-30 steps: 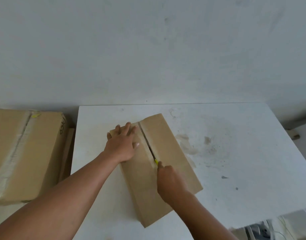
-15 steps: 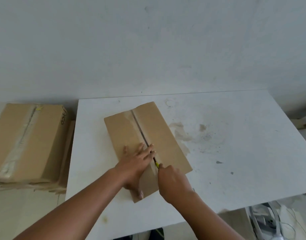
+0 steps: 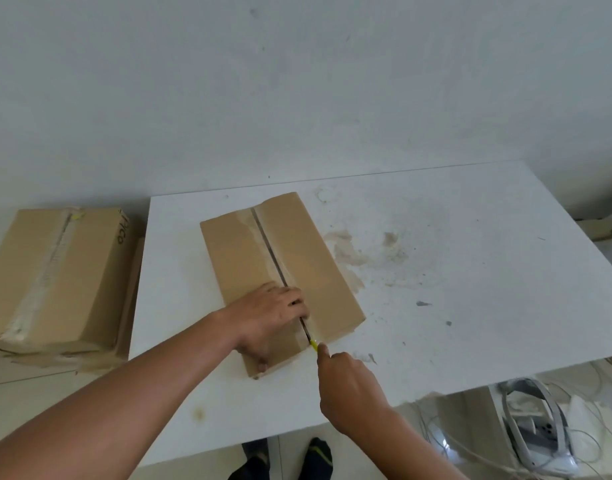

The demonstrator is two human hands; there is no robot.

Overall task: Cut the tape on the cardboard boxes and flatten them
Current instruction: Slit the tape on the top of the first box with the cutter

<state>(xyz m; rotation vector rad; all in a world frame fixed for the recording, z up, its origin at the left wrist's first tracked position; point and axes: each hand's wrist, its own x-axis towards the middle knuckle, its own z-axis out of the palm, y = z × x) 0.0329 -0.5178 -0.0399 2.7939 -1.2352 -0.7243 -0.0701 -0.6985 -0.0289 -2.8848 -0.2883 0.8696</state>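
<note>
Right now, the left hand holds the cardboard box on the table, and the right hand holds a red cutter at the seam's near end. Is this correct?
Not quite. The head view shows the cutter in the right hand is yellow, not red. The rest holds: left hand on the cardboard box, on the table, cutter at the seam's near end.
</note>
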